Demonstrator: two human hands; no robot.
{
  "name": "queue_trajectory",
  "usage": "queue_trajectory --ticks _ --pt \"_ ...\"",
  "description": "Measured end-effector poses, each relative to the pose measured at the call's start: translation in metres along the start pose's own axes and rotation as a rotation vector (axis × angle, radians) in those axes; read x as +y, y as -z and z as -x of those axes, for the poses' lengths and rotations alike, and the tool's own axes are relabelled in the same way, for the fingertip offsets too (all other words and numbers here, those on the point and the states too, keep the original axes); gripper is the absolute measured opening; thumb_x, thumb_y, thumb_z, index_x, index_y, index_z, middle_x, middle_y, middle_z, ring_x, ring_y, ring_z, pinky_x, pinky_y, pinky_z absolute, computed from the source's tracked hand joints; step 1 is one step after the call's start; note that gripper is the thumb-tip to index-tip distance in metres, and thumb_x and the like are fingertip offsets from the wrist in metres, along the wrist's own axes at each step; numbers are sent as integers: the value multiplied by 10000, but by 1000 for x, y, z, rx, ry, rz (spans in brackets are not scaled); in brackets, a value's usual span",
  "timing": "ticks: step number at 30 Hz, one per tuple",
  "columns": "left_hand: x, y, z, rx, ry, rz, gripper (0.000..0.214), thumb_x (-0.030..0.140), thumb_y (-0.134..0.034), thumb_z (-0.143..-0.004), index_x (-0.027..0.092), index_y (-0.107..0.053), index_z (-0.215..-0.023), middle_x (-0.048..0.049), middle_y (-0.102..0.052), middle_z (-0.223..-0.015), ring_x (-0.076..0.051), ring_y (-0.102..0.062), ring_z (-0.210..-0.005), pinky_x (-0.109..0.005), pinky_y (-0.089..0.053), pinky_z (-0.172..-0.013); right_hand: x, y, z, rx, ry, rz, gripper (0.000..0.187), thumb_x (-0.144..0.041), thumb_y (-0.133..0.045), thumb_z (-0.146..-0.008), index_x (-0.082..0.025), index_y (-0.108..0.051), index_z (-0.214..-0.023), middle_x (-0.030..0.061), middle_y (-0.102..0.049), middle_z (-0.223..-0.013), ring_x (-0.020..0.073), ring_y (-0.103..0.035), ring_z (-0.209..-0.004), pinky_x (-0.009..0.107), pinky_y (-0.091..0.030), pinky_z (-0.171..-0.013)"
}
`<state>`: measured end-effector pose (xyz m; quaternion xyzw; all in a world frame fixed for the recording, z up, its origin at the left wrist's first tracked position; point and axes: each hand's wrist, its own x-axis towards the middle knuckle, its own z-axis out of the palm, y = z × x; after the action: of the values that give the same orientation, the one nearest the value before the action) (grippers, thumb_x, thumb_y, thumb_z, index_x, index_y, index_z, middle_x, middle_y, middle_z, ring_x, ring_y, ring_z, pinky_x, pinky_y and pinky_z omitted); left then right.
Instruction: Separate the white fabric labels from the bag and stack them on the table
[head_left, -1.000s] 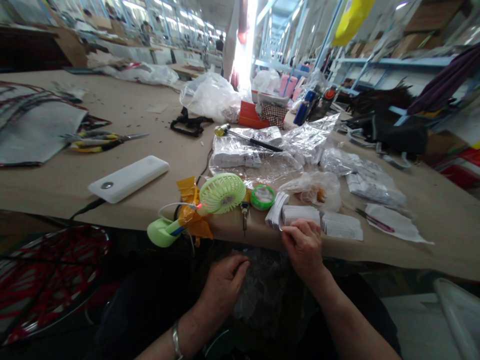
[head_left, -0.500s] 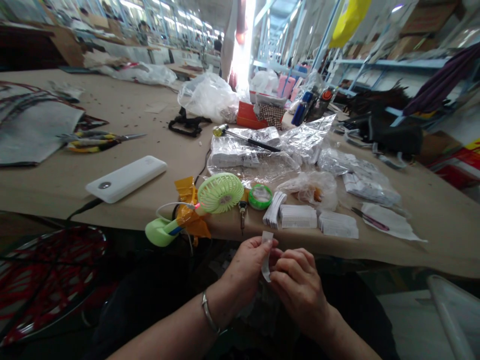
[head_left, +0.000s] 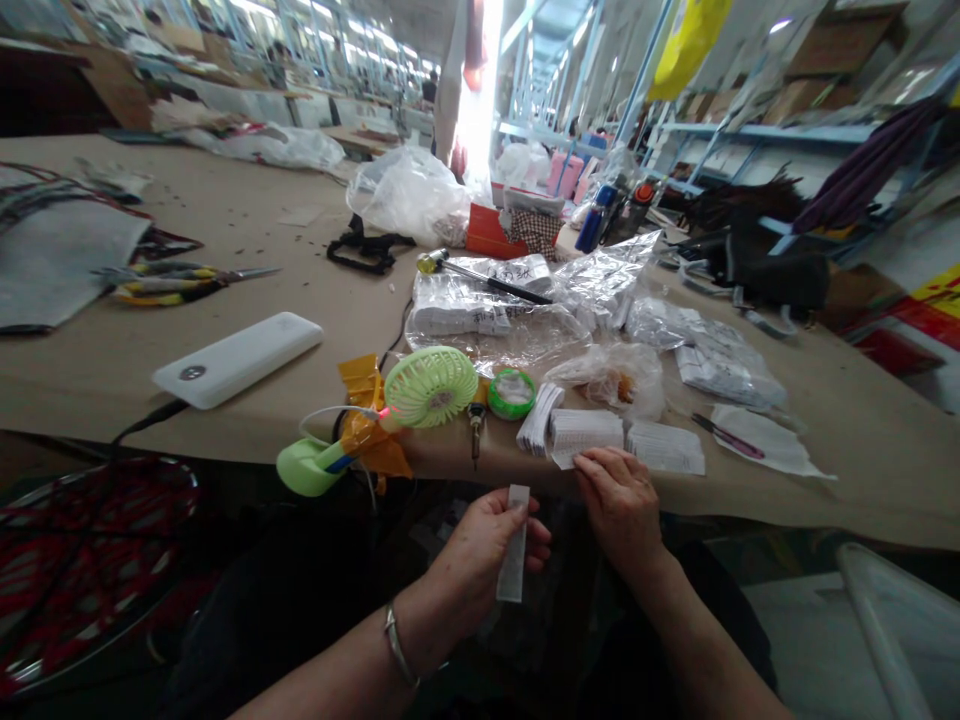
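My left hand (head_left: 491, 535) pinches a white label strip (head_left: 512, 560) between thumb and fingers, below the table's front edge; the strip hangs down lengthwise. At the table edge, my right hand (head_left: 619, 500) has its fingertips closed on the near edge of a white label from the middle stack of labels (head_left: 587, 430). One corner of that label sticks out from the stack. To the left leans a fanned stack of labels (head_left: 538, 420), and to the right lies another label stack (head_left: 666, 447). A green round tin (head_left: 511, 394) with white stuff inside stands behind them.
A green fan (head_left: 431, 388) is taped at the table edge beside a soldering-iron-like tip (head_left: 475, 435). Farther left lie a white power bank (head_left: 240, 360) and yellow-handled pliers (head_left: 169, 282). Plastic-bagged labels (head_left: 480, 305) lie behind; tweezers (head_left: 727, 436) rest at right on white paper.
My right hand has left the strip and moved up and right to the middle label stack. My left hand keeps the strip and has shifted slightly down and left.
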<state>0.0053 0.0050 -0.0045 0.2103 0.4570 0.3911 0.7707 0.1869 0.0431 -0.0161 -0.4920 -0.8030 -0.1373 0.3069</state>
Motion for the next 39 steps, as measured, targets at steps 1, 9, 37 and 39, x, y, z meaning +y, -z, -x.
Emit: queue_trajectory --ticks 1,9,37,39 --pt "1 0 0 -1 12 5 144 261 -595 -759 139 -545 -816 -12 -618 -595 -103 -571 -491 -208 -441 -483 1 0 0 19 -7 -28 154 -185 -523 -846 -194 -662 -912 58 -657 -915 205 -545 -929 369 -422 -850" --pt "13 -3 4 -82 91 110 144 210 -587 -756 96 -608 -842 -50 -634 -656 -116 -578 -503 -257 -482 -516 -17 18 2 77 72 -450 164 -107 -557 -809 -232 -650 -859 41 -633 -877 192 -548 -961 367 -477 -808" --pt "11 6 11 -188 146 117 174 232 -621 -761 90 -618 -861 -99 -684 -718 -172 -642 -619 -323 -506 -650 34 35 28 2 -131 38 451 -287 -542 -838 -145 -460 -1258 154 -528 -1168 305 -435 -1140 517 -377 -949" --pt "9 6 11 -182 151 111 172 232 -614 -765 88 -615 -859 -100 -685 -715 -174 -644 -616 -323 -510 -645 50 32 37 -54 -164 181 447 -314 -518 -847 -137 -474 -1255 160 -522 -1195 318 -430 -1142 525 -362 -947"
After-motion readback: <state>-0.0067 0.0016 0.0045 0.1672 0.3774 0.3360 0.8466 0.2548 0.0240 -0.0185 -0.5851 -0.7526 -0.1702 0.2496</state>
